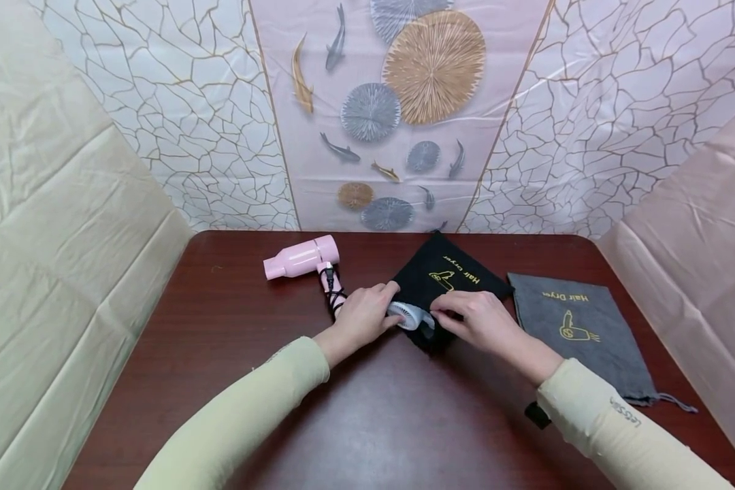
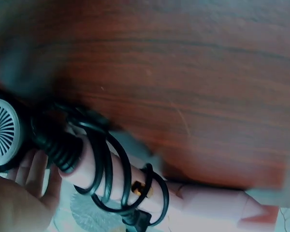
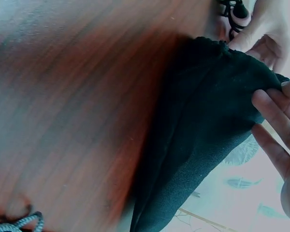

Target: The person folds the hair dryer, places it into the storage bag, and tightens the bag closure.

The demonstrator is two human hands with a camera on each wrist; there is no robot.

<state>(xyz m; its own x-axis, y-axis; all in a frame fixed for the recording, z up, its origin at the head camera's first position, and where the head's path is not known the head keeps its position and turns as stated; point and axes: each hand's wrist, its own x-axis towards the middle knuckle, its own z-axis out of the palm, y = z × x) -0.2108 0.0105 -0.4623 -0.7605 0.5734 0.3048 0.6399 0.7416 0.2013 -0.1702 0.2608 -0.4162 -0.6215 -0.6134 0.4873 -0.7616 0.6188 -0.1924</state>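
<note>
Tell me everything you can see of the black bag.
The black bag looks like soft cloth, printed in yellow with "Hair Dryer" and a dryer outline. It lies askew on the table, mouth on the near side, a white dryer partly inside. The right hand pinches its edge; the left hand touches the mouth.

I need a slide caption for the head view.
Left hand holding a white grilled appliance, right hand pinching the black bag partly around it; pink hair dryer, gray bag nearby.
</note>
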